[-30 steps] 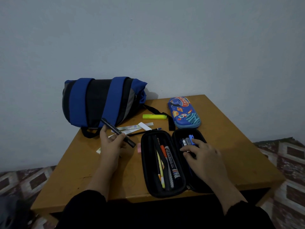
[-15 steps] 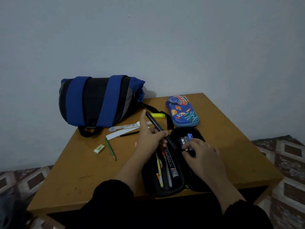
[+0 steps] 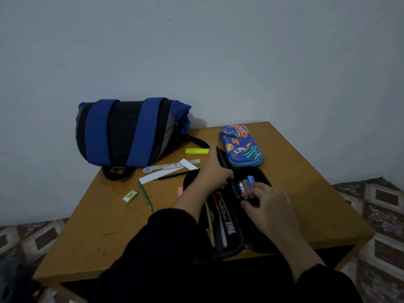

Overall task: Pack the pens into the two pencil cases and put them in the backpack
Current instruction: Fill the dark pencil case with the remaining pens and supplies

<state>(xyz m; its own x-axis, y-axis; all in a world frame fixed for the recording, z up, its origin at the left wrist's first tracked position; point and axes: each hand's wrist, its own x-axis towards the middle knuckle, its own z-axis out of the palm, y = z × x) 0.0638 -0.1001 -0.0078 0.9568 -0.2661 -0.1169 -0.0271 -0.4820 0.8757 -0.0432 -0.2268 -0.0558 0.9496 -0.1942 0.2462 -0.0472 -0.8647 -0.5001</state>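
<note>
**Black pen hovering over the open case, table getting crowded**

So, head view: the wooden table (image 3: 306, 182) has bare room along its left front and its right side, while the open black pencil case (image 3: 236, 246) sits right at the near edge, its long axis running front to back. The left hand (image 3: 215, 171) is closed around a black pen (image 3: 221, 159), held over the case's far end; the pen runs near to far, with its far end tilted a bit left, toward the yellow highlighter (image 3: 197, 151). The right hand (image 3: 269, 204) rests in the case's right half with fingers curled on the pens there; I can't tell if it actually grips one. The closed blue space-print pencil case (image 3: 240, 145) lies just beyond, near the far edge. The blue backpack (image 3: 129, 132) sits on the far left corner against the wall. A green pencil (image 3: 144, 195), eraser (image 3: 130, 196) and paper strip (image 3: 157, 176) lie left of the case.
</note>
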